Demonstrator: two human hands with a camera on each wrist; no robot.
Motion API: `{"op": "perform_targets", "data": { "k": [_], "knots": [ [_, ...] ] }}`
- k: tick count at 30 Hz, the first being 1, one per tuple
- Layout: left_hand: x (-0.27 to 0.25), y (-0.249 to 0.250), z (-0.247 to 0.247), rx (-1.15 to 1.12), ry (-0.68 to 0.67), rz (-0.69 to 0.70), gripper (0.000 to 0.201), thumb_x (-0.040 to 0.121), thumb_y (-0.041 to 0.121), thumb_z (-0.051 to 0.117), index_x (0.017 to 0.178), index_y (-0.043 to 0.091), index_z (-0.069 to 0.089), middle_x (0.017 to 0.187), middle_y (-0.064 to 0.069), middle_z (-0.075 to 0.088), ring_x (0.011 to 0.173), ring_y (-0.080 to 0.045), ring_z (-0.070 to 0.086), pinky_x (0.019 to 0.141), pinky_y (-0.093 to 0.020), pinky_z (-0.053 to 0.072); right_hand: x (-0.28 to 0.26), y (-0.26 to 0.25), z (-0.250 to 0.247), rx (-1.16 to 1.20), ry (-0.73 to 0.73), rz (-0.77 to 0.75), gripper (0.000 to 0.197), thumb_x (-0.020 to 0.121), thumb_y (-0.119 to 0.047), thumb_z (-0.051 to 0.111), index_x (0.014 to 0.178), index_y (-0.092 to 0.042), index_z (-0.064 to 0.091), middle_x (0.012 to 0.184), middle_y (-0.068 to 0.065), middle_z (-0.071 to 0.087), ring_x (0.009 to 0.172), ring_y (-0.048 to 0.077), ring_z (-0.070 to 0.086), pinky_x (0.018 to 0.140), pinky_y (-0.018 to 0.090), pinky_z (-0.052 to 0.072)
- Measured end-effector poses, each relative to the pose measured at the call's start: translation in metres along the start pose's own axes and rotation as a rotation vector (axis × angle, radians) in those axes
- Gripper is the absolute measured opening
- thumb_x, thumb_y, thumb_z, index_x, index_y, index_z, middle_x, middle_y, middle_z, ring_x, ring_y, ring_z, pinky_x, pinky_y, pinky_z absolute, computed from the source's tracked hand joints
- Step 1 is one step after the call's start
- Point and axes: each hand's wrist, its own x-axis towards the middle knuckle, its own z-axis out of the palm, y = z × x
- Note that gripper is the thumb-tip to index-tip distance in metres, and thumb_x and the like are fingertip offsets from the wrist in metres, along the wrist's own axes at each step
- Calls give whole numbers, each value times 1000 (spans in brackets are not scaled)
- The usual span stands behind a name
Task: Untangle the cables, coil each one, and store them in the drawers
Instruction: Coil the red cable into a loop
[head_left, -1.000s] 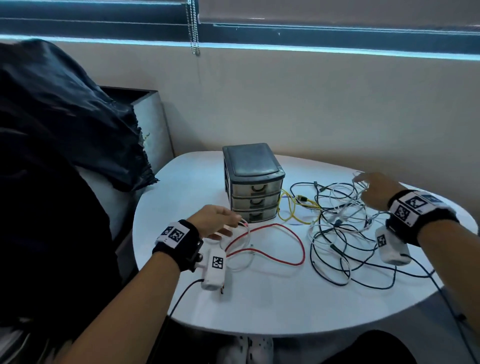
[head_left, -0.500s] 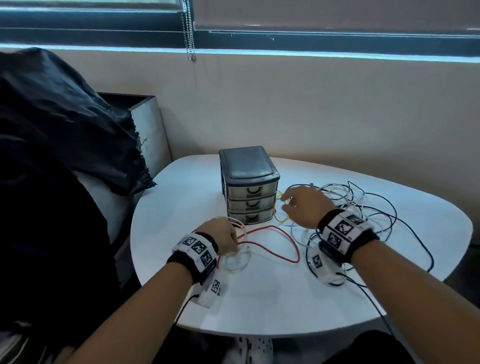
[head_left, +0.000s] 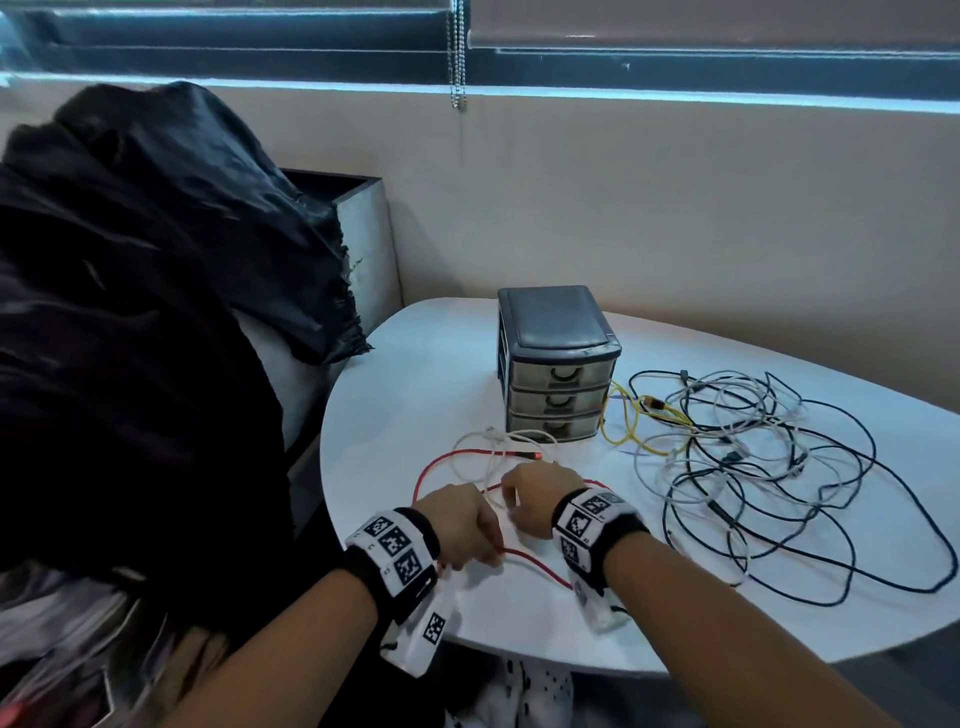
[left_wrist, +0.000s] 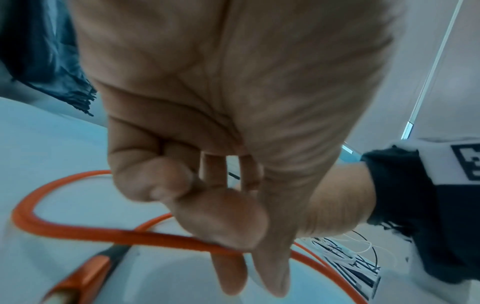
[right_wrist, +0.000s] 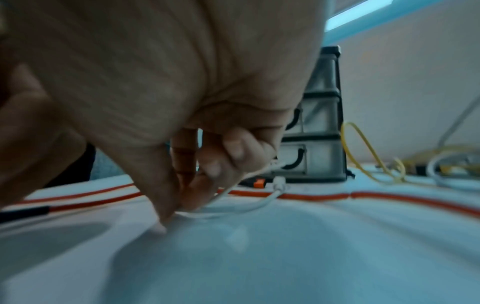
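Note:
A red cable (head_left: 535, 564) loops over the white table's front left, and my left hand (head_left: 480, 538) pinches it between thumb and forefinger, as seen in the left wrist view (left_wrist: 233, 246). Right beside it, my right hand (head_left: 524, 499) pinches a thin white cable (right_wrist: 249, 205) against the tabletop; that cable (head_left: 488, 447) coils over the red one in front of the drawers. The grey three-drawer unit (head_left: 558, 364) stands behind, all drawers closed. A tangle of black, white and yellow cables (head_left: 753, 457) lies to the right.
The round white table (head_left: 405, 374) ends close to my wrists at the front. A dark cloth heap (head_left: 156, 291) covers a seat on the left, touching the table edge. A wall and window sill run behind, with a bead chain (head_left: 457, 52) hanging.
My right hand left the tangle on the right and came over beside the left hand, taking hold of the white cable. The left hand drew back towards me, now pinching the red cable.

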Motion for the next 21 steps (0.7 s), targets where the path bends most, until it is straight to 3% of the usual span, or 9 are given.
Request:
{"op": "perform_targets", "data": {
  "k": [4, 9, 13, 17, 21],
  "knots": [
    [1, 2, 4, -31, -20, 7, 11, 80, 23, 78, 91, 20, 79, 84, -4, 76, 48, -10, 57, 42, -15, 42, -3, 8, 0, -154, 26, -16, 34, 91, -34, 56, 120, -17, 58, 122, 8, 64, 112, 31, 60, 90, 38, 49],
    [3, 5, 7, -47, 0, 22, 12, 81, 21, 78, 93, 16, 78, 73, 4, 70, 56, -14, 60, 35, -8, 33, -16, 8, -19, -216, 181, -28, 21, 95, -24, 46, 103, -12, 62, 109, 11, 68, 99, 32, 64, 75, 34, 47],
    [4, 2, 8, -43, -2, 5, 12, 82, 23, 78, 92, 16, 78, 74, 4, 70, 57, -11, 60, 37, -10, 36, -28, 32, -84, 170, 392, 47, 22, 98, -24, 43, 90, -11, 59, 90, 13, 68, 81, 32, 62, 70, 35, 48],
    [10, 2, 7, -43, -15, 18, 15, 81, 28, 78, 92, 18, 78, 81, 3, 73, 54, -8, 59, 48, -14, 43, -56, 64, -161, 810, 629, 117, 17, 97, -15, 51, 81, -11, 53, 64, 18, 67, 48, 28, 62, 43, 26, 44],
    [20, 6, 9, -71, -3, 33, 21, 79, 41, 78, 85, 21, 79, 76, 4, 72, 56, -10, 57, 56, -20, 48, -104, 92, -230, 1028, 848, 96, 17, 97, -13, 52, 80, -12, 53, 52, 9, 65, 50, 27, 69, 44, 26, 50]
  ]
}}
